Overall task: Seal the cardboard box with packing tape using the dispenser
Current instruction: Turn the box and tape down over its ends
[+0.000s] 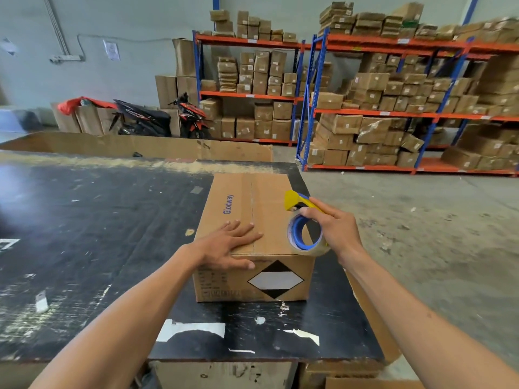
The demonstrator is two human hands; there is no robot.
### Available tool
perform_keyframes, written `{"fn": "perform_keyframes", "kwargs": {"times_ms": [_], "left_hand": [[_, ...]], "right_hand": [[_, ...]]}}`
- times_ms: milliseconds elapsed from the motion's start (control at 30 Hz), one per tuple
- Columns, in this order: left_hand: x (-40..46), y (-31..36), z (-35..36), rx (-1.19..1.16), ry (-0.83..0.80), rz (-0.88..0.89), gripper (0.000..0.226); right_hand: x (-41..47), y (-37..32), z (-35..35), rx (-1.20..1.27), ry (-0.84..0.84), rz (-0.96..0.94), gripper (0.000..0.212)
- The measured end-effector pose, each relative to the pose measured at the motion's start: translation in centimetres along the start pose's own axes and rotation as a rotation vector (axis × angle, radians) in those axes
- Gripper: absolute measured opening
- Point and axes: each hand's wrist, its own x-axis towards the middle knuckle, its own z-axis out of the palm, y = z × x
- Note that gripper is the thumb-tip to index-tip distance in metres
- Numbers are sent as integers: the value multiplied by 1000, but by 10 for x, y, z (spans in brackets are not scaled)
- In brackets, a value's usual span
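So you've got one cardboard box [252, 237] sitting at the near right part of the black bench [98, 220], flaps folded shut with the middle seam running near to far. Your left hand [227, 245] is flat on the lid at the near edge, thumb hooked over the front face. Looks to me like that's there to keep the flaps down and stop the box sliding once you pull tape. The grip on that side is just an open palm pressing, not holding anything.

Your right hand [334, 228] has its grip wrapped round the one tape dispenser [304, 220], hovering over the near right of the lid, the yellow blade end pointing away from you. The roll of clear tape on its blue core faces the seam, so I'd guess you're lining up the first strip.

Count: one box on the bench, one dispenser, two hands. I can't see any tape stuck over the seam yet.
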Motion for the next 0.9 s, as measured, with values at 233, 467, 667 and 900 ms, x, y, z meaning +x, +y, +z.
{"fn": "perform_keyframes", "kwargs": {"times_ms": [233,467,667,900], "left_hand": [[-1,1,5,43,40,2,87],[-2,-9,-8,-26,-50,48,88],[-8,2,-7,-55,-21,-16,90],[-53,66,-33,-1769,291,-270,55]], "right_hand": [[-11,-6,-1,-19,-20,-11,56],[-31,-7,-4,-93,-97,-62,49],[-44,-10,-7,-171,-130,-98,52],[-69,-12,-20,-520,-71,-855,51]]}}
